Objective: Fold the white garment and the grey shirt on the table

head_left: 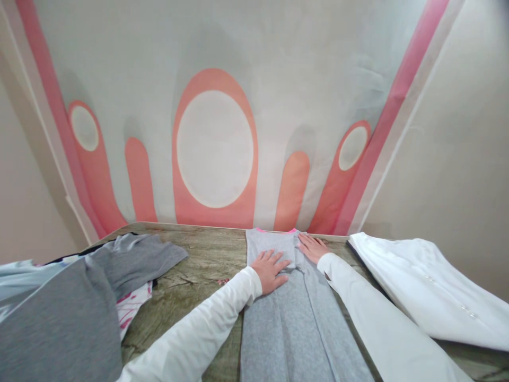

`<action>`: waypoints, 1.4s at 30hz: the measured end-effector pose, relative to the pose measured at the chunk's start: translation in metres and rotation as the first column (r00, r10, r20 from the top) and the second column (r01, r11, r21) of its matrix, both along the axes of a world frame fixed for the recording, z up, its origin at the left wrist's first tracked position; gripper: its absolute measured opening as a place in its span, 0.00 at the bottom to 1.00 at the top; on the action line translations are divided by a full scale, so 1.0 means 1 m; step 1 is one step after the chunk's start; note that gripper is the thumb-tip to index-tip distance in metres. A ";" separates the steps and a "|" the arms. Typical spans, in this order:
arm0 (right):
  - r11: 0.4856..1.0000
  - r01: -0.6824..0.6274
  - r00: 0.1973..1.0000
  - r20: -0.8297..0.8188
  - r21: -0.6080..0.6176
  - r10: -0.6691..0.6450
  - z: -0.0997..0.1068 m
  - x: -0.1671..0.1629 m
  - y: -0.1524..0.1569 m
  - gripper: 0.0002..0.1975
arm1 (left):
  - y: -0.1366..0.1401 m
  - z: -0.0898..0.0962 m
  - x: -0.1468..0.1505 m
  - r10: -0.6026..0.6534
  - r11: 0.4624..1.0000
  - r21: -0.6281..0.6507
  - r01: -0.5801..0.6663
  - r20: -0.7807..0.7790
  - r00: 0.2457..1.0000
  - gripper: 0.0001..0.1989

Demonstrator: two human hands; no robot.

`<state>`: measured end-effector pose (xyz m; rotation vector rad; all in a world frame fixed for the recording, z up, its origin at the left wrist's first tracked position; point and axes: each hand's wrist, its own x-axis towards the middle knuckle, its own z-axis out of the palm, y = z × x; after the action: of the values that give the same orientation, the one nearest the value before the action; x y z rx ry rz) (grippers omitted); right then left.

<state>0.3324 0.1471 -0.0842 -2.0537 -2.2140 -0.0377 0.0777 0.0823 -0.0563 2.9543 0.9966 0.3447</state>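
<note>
A light grey garment with a pink-edged neckline (296, 323) lies lengthwise in front of me, its sides folded inward into a narrow strip. My left hand (269, 270) rests flat on its upper middle, fingers spread. Higher up, at the right edge near the neckline, my right hand (313, 247) lies flat with its fingers stretched out. Neither hand grips the cloth. The garment's near end runs out of view at the bottom.
On the left is a loose pile of clothes with a darker grey shirt (67, 313) on top. Folded white clothing (433, 286) lies on the right. The wood-patterned table (207, 254) meets a wall with a pink and orange design (214, 215).
</note>
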 end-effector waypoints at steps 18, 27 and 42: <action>0.940 -0.331 0.943 -0.008 0.088 0.333 0.031 -0.051 -0.098 0.28 | 0.068 -0.008 -0.056 0.358 0.932 -0.034 -0.360 -0.059 0.932 0.22; 0.903 -0.427 0.903 -0.027 0.045 0.428 0.028 -0.072 -0.142 0.29 | 0.067 -0.002 -0.063 0.428 0.904 0.011 -0.428 -0.051 0.902 0.21; 0.790 -0.611 0.768 -0.205 0.049 0.607 0.041 -0.104 -0.223 0.25 | 0.046 -0.014 -0.065 0.438 0.896 -0.067 -0.439 -0.036 0.898 0.25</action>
<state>0.2284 -0.0756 -0.0432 -1.1702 -2.6172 0.2529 0.0129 0.1279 -0.0706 2.6440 1.6418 0.2698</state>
